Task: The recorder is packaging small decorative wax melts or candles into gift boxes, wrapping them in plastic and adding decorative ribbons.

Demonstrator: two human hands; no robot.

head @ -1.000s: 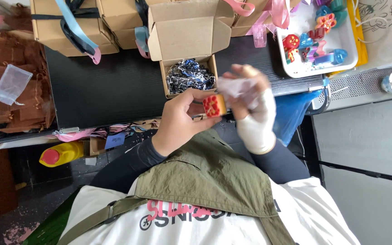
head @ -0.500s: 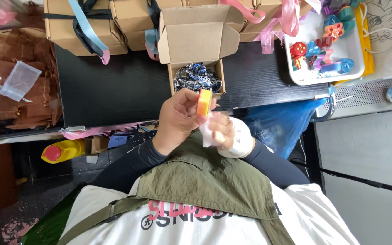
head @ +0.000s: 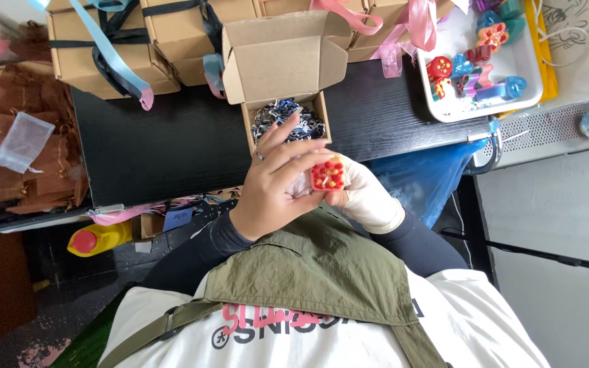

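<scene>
A small red block (head: 327, 176) with yellow raised marks sits between both hands. The left hand (head: 274, 182) cups it, fingers spread; the bandaged right hand (head: 366, 194) pinches its edge. Just beyond them, an open cardboard box (head: 285, 119) holds crinkled paper shreds.

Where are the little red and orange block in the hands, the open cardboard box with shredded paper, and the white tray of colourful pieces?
red and orange block (head: 327, 176), head view, its red patterned face.
open cardboard box (head: 285, 58), head view, its raised lid flap.
white tray (head: 489, 109), head view, its near rim.
</scene>
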